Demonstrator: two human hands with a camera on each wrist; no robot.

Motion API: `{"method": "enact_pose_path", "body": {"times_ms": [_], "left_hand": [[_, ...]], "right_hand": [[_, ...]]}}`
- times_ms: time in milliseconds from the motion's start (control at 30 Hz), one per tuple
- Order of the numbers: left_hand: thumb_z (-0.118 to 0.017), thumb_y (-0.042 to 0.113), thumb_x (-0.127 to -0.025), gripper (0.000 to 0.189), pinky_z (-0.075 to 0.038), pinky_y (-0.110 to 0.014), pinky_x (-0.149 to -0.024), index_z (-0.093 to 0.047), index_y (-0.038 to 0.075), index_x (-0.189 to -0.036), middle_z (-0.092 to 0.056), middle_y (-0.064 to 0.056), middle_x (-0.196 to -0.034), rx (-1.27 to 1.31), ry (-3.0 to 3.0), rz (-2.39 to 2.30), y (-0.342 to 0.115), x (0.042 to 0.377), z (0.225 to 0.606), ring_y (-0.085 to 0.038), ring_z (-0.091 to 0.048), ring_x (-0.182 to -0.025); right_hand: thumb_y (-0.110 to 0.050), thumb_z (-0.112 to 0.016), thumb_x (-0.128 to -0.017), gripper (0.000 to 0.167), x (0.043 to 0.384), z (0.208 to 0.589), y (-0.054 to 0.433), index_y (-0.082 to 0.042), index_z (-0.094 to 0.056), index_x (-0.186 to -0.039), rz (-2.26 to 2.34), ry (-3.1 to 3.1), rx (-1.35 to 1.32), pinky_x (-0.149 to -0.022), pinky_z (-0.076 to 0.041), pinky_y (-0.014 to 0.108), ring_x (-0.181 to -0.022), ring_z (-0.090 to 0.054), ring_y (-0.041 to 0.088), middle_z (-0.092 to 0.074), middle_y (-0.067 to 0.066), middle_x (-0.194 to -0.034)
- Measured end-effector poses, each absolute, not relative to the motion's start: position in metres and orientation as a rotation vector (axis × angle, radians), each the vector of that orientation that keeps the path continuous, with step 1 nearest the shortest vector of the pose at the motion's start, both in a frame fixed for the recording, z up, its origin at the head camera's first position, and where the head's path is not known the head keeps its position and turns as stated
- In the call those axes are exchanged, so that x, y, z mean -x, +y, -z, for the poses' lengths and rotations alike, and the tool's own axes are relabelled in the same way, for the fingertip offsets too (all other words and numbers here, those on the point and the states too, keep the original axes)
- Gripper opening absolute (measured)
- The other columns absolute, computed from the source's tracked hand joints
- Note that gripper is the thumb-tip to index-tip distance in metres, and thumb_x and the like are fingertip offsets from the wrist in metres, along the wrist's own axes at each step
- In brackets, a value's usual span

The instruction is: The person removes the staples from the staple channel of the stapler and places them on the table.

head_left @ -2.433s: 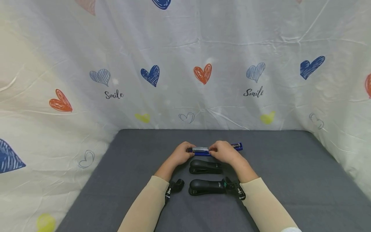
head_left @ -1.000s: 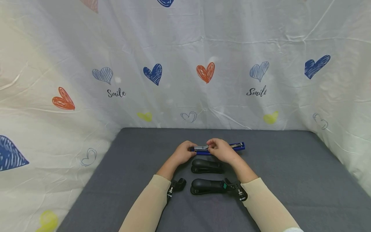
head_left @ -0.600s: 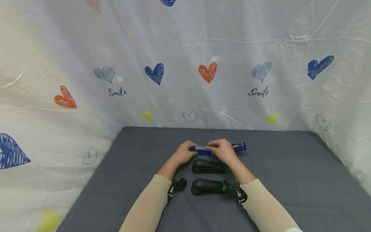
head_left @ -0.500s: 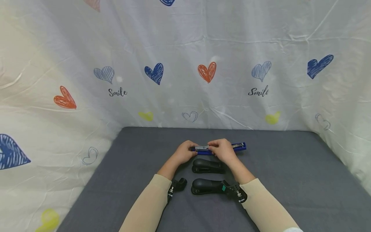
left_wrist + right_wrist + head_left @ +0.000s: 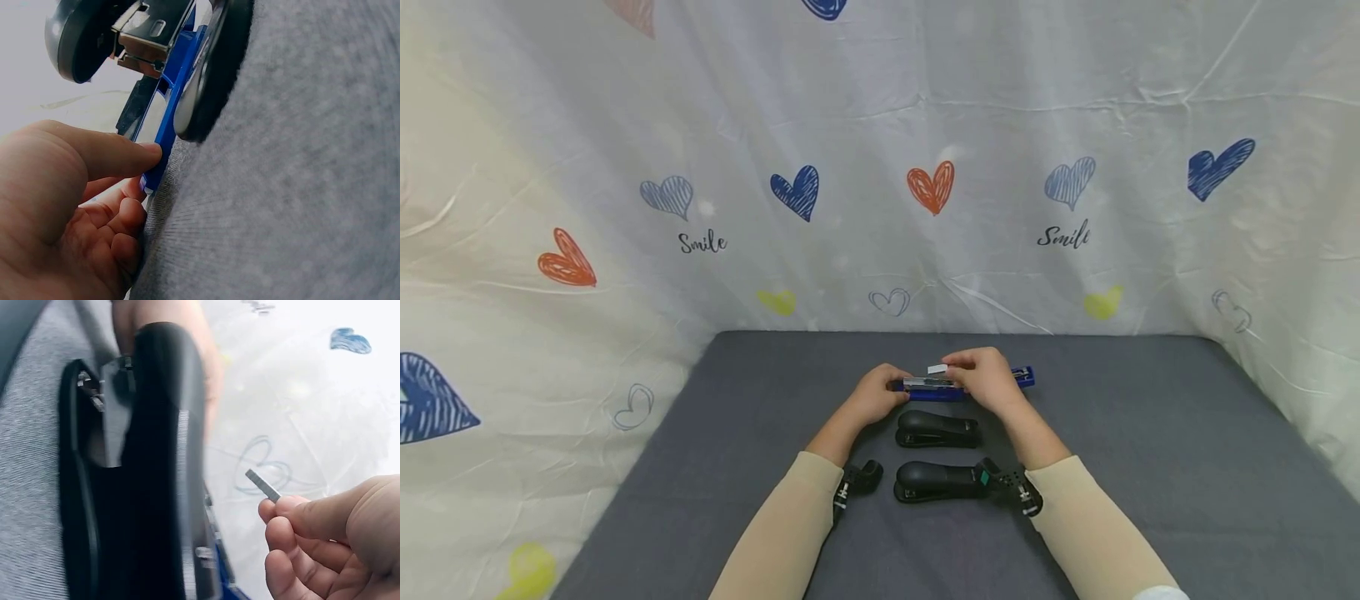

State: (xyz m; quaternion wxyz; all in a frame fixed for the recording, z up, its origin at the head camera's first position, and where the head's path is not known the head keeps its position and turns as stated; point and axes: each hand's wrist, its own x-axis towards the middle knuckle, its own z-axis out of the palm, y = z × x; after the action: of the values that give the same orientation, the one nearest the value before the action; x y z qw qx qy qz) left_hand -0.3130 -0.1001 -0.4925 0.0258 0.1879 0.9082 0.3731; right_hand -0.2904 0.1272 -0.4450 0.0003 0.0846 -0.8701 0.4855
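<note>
An opened blue stapler (image 5: 936, 397) lies crosswise near the far side of the table, its metal staple channel (image 5: 917, 383) showing. My left hand (image 5: 872, 397) grips its left end; in the left wrist view the thumb (image 5: 134, 156) presses on the blue edge (image 5: 172, 115). Between thumb and fingertips my right hand (image 5: 988, 382) pinches a short strip of staples (image 5: 937, 369), held just above the channel. The same staple strip (image 5: 262, 485) sticks out beyond the fingertips in the right wrist view.
Two black staplers lie nearer me, one (image 5: 937, 429) just in front of the blue one and another (image 5: 942, 482) between my wrists. The grey tabletop (image 5: 1135, 467) ends at a white curtain (image 5: 850, 267) with printed hearts.
My right hand has risen and moved slightly right, away from the channel, and the staple strip now shows in its fingertips. My left hand keeps its grip on the blue stapler.
</note>
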Motion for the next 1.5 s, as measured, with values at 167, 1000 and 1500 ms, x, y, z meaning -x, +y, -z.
{"method": "enact_pose_path", "body": {"times_ms": [167, 1000, 1500], "left_hand": [[-0.072, 0.006, -0.095, 0.029, -0.046, -0.039, -0.079, -0.073, 0.004, -0.124, -0.065, -0.011, -0.119, -0.593, 2.814, -1.156, -0.101, 0.314, 0.493, -0.019, -0.052, -0.086], [-0.072, 0.006, -0.094, 0.028, -0.046, -0.038, -0.078, -0.074, 0.004, -0.122, -0.064, -0.011, -0.118, -0.603, 2.806, -1.183, -0.101, 0.313, 0.494, -0.02, -0.053, -0.087], [-0.072, 0.006, -0.095, 0.028, -0.046, -0.038, -0.078, -0.074, 0.004, -0.123, -0.064, -0.011, -0.119, -0.594, 2.807, -1.171, -0.101, 0.314, 0.494, -0.02, -0.052, -0.087]], "right_hand": [[-0.008, -0.069, -0.099, 0.025, 0.289, 0.433, 0.134, 0.002, -0.074, -0.121, -1.55, -2.719, -0.27, -0.073, -0.057, 0.042, -0.083, -0.07, 0.027, -0.075, 0.015, -0.101], [-0.012, -0.063, -0.103, 0.029, 0.281, 0.395, 0.206, 0.001, -0.069, -0.128, -1.536, -2.619, -0.148, -0.079, -0.054, 0.038, -0.098, -0.065, 0.03, -0.07, 0.022, -0.116], [-0.016, -0.063, -0.104, 0.032, 0.276, 0.399, 0.247, 0.001, -0.067, -0.131, -1.486, -2.612, -0.039, -0.071, -0.051, 0.027, -0.093, -0.063, 0.024, -0.07, 0.012, -0.109]]}}
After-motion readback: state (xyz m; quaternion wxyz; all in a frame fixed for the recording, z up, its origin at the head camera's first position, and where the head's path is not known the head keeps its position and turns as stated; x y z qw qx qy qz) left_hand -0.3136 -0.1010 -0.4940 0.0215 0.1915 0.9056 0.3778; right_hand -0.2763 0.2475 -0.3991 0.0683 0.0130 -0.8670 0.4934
